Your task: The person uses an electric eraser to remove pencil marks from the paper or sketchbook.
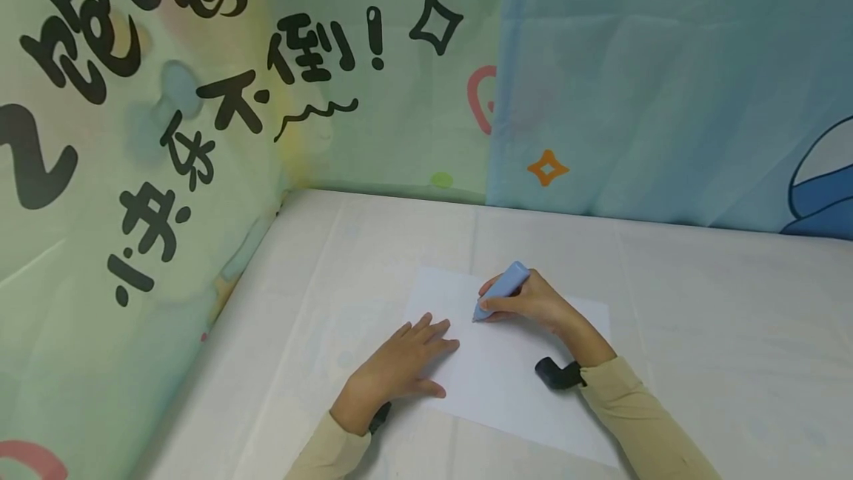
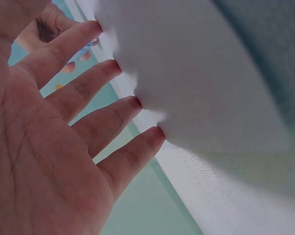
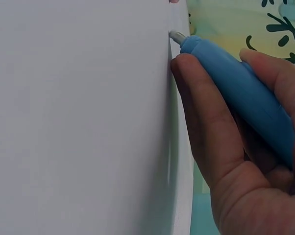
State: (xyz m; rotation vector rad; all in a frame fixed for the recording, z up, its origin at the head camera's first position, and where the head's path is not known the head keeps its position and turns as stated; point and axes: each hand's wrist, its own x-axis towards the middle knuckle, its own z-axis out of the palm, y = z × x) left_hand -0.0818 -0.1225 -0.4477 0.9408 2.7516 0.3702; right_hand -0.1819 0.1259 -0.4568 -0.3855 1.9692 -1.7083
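A white sheet of paper [image 1: 506,391] lies on the table. My right hand [image 1: 533,302] holds a thick, light blue pen-shaped tool [image 1: 505,289] over the upper part of the sheet, thumb and fingers around its body. In the right wrist view, the blue tool [image 3: 240,88] narrows to a silvery tip right at the paper surface [image 3: 88,107]. My left hand [image 1: 403,361] rests at the sheet's left side with fingers spread. The left wrist view shows its fingertips [image 2: 155,133] pressing on the paper [image 2: 196,73], which bears a few tiny dark marks.
A white cloth covers the table [image 1: 733,332]. Behind it hangs a blue curtain-like backdrop [image 1: 666,80]; a green printed one [image 1: 386,139] with black lettering stands at the back and left. Black wrist-worn pieces [image 1: 558,374] show at the beige sleeves [image 1: 640,413].
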